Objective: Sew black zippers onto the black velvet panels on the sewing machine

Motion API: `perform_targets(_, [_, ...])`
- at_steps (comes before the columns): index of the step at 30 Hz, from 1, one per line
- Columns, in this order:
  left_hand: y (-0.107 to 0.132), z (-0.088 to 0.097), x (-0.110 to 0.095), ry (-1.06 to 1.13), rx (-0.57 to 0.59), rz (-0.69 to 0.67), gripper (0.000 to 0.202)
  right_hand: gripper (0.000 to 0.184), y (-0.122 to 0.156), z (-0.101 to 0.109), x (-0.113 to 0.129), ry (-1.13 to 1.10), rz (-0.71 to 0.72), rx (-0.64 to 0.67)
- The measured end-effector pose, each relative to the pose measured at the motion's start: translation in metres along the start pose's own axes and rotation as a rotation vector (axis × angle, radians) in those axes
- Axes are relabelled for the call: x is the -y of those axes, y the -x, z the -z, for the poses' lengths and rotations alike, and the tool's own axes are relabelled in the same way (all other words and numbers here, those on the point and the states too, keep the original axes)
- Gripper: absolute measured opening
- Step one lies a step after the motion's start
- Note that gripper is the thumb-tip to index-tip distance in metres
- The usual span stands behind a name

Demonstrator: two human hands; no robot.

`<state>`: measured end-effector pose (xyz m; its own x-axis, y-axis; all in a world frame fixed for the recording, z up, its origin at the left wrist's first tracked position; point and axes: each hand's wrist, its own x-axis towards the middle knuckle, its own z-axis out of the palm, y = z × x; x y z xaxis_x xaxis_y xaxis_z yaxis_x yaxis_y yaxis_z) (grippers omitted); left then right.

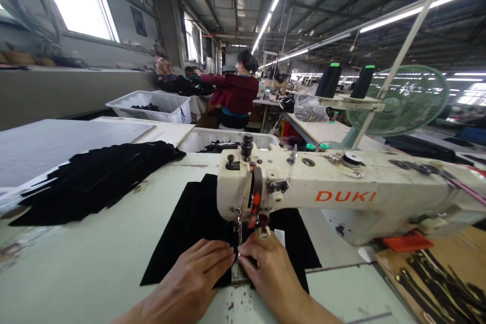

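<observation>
A black fabric piece (190,228) lies flat on the pale table under the needle of a cream sewing machine (341,195) marked DUKI. My left hand (190,278) rests on the fabric just left of the needle, fingers together and pressed flat. My right hand (271,268) lies on the fabric just right of the needle, fingertips bent down at the presser foot. The fingertips of both hands nearly meet below the needle (240,235).
A stack of black fabric pieces (94,179) lies at the left. White bins (152,106) with dark cloth stand behind. Black strips (436,278) lie at the right. A green fan (398,101) and thread cones (328,81) stand behind the machine. A person in red (235,91) sits farther back.
</observation>
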<state>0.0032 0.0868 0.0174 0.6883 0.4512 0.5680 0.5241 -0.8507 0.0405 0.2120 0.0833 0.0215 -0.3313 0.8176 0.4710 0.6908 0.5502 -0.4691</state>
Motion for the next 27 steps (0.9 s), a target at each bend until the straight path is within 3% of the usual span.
perform_targets(7, [0.000,-0.004,-0.003,0.010,0.089,0.001,0.055,0.035,0.005,0.006,-0.005,0.032,-0.060,0.066])
perform_targets(14, [-0.017,0.015,0.000,0.110,0.176,0.031,0.045,0.029,0.003,-0.002,-0.020,0.062,0.115,-0.002])
perform_targets(18, [-0.016,-0.002,0.011,0.187,0.224,0.079,0.046,0.026,-0.008,-0.003,-0.025,0.065,0.079,0.004])
perform_targets(22, [-0.008,-0.022,0.019,0.168,0.190,0.117,0.048,0.025,-0.014,-0.001,-0.025,0.058,0.002,0.012])
perform_targets(27, [-0.005,-0.026,0.022,0.151,0.182,0.090,0.049,0.030,-0.017,-0.007,-0.020,0.209,-0.096,0.044])
